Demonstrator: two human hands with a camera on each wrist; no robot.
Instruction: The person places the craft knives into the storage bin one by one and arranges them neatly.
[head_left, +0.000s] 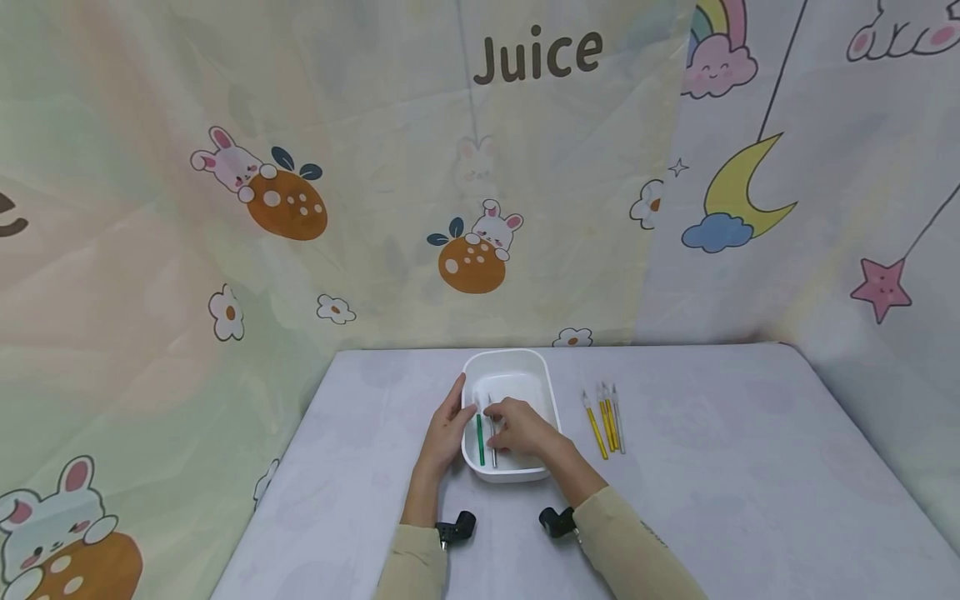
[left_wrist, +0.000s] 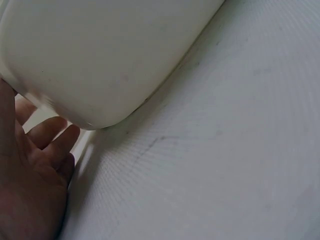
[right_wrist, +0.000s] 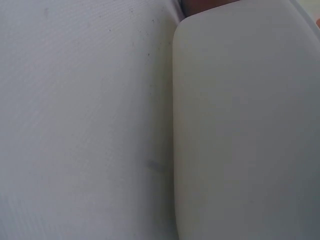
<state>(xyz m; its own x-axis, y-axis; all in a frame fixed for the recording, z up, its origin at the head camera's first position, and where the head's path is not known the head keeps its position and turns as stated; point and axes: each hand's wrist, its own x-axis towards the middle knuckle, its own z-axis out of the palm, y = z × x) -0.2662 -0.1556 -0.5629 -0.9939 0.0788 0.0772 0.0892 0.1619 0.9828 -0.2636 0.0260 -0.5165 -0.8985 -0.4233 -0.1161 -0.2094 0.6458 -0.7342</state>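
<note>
A white plastic tray (head_left: 513,476) lies on the table in the head view. My left hand (head_left: 441,435) holds its left side, thumb over the rim and fingers along the outer wall. Inside, toward the left, a slim green pen (head_left: 480,440) with a pale tip lies lengthwise. Beside it is a slim silver pen (head_left: 495,457), which my right hand (head_left: 525,429) pinches between thumb and fingers, reaching in over the right rim. The left wrist view has the left fingers (left_wrist: 59,142) by the tray's rounded corner. In the right wrist view the tray's outer wall (right_wrist: 240,125) hides the right hand.
To the right of the tray, several yellow pens (head_left: 596,427) and a silver one (head_left: 619,423) lie side by side, clear-tipped ends away from me. A pale cloth covers the table (head_left: 720,483). Printed curtains (head_left: 390,208) hang behind the table and at both sides.
</note>
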